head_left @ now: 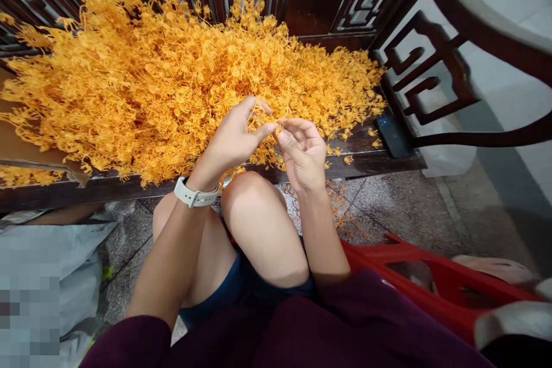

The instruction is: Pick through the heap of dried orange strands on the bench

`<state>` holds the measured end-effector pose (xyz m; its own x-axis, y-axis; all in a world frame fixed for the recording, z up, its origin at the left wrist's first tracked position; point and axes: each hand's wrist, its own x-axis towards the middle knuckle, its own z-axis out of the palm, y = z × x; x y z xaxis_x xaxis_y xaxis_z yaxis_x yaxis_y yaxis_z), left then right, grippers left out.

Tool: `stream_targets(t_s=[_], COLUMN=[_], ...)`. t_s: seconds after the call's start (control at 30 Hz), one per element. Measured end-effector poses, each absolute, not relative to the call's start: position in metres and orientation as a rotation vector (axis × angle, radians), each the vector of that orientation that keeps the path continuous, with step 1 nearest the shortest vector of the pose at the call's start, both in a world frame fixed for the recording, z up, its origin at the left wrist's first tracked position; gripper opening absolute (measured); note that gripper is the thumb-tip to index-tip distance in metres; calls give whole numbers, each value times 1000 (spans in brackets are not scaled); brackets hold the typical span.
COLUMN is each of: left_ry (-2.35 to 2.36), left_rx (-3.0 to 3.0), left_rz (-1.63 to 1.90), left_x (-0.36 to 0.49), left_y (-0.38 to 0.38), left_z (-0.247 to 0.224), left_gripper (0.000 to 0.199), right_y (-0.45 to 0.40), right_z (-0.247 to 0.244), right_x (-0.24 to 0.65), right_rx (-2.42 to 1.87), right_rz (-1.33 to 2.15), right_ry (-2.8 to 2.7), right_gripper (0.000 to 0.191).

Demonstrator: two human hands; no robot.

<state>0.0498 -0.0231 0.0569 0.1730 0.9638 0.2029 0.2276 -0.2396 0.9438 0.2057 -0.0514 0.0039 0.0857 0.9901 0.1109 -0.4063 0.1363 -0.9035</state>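
Note:
A large heap of orange plastic-looking pieces lies along a dark wooden bench. In front of its lower middle, my left hand, with a pale watch band on the wrist, has its thumb and fingers closed round a small orange piece. Touching it from the right, my right hand pinches the end of an orange piece between thumb and index finger, its other fingers curled. Whether both hands hold the same piece is too small to tell.
A dark phone lies at the bench's right end, beside the carved armrest. Cardboard is at the left edge. Orange scraps are on the floor. A red plastic stool is at lower right, grey bags at lower left.

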Motion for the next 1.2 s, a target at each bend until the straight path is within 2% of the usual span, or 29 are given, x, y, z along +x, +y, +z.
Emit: stream_targets(t_s=[0.1,0.27,0.43,0.6,0.8,1.1,1.2], left_ry=[1151,1110,1220,1174,1149,1279,1450], left_rx=[1685,1728,1669,1582,1593,1073,934], left_rz=[1038,986,990,935,1010,1228,1500], left_x=[51,52,54,52,46,54,40], left_y=[-23,-22,-22,-22,-24,-28,-14], left_z=[62,60,54,63,71,35,21], left_gripper=[11,18,19,15,18,19,14], right_y=[-51,-53,-55,-47,-44,-48,-62], right_z=[3,5,6,1,-2,12,25], right_x=[204,204,201,203,211,219,227], right_rx=[-871,-931,-934,-1009,-1019,-828,-201], right_rz=[1245,1193,1131,1102,1191,1309,1686], right_ry=[-905,-982,-1066,-1005,-1138,-1467,-1760], right_gripper=[36,26,31,14,16,19,28])
